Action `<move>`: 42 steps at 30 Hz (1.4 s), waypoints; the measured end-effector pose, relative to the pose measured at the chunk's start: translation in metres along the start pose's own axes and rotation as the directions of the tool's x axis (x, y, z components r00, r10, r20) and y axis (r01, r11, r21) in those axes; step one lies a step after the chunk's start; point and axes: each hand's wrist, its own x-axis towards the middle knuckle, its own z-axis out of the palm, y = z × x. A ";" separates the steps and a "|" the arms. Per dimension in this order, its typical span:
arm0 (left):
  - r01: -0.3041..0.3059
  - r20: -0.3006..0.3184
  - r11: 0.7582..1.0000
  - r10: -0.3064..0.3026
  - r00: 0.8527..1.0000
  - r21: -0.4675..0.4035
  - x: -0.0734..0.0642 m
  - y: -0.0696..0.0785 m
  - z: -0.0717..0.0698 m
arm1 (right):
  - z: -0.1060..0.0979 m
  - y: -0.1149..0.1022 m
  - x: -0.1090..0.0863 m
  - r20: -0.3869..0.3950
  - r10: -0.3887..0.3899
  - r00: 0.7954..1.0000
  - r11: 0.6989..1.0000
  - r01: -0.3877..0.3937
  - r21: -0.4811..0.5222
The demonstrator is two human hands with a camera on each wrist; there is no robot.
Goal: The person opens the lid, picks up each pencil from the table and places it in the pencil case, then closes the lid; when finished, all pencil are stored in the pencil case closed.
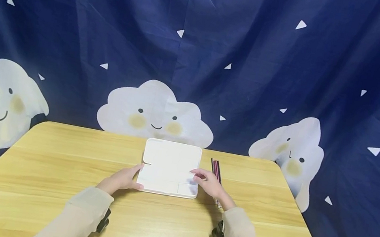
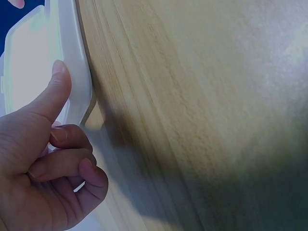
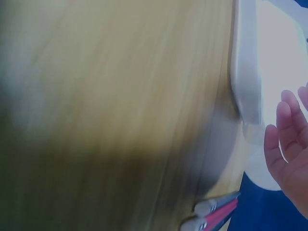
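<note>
Already the white case (image 1: 168, 172) lies open on the table (image 1: 55, 180) — left hand (image 1: 123, 177) gripping its left end, right hand (image 1: 208, 182) loose-fingered over its right side — but the pencils (image 1: 216, 169) lie outside, just beside it.

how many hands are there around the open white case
2: the left hand at the left edge of the white case, the right hand at its right side.
</note>
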 end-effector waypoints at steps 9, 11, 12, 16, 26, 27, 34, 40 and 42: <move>0.012 0.011 1.000 -0.012 1.000 0.008 -0.001 0.003 -0.002 | -0.010 0.067 0.004 -0.084 -0.138 0.987 0.989 0.142 0.042; 0.018 0.012 1.000 -0.018 1.000 0.006 -0.001 0.003 -0.002 | -0.013 0.069 0.003 -0.090 -0.116 0.989 0.993 0.119 0.027; 0.020 0.012 1.000 -0.020 1.000 0.005 -0.001 0.002 -0.001 | -0.015 0.070 0.002 -0.089 -0.093 0.992 0.995 0.095 0.020; 0.032 0.013 0.999 -0.032 0.999 -0.008 0.000 0.001 0.000 | -0.022 0.062 -0.003 -0.085 0.040 0.996 0.999 -0.042 -0.022; 0.035 0.011 0.999 -0.035 0.999 -0.010 0.000 0.003 -0.001 | -0.037 0.069 -0.015 -0.080 0.101 0.992 0.994 -0.105 -0.044; 0.034 0.010 0.999 -0.034 0.999 -0.007 -0.001 0.003 -0.001 | -0.038 0.070 -0.017 -0.080 0.107 0.991 0.993 -0.110 -0.039; 0.023 0.003 1.000 -0.023 1.000 0.018 -0.001 0.004 -0.001 | -0.045 0.078 -0.025 -0.072 0.147 0.987 0.988 -0.150 -0.041; 0.017 0.003 1.000 -0.017 1.000 0.011 -0.002 0.005 -0.002 | -0.047 0.087 -0.027 -0.047 0.210 0.977 0.976 -0.212 -0.048; 0.015 0.001 1.000 -0.015 1.000 0.005 -0.002 0.005 -0.002 | -0.047 0.089 -0.027 -0.035 0.215 0.976 0.975 -0.216 -0.048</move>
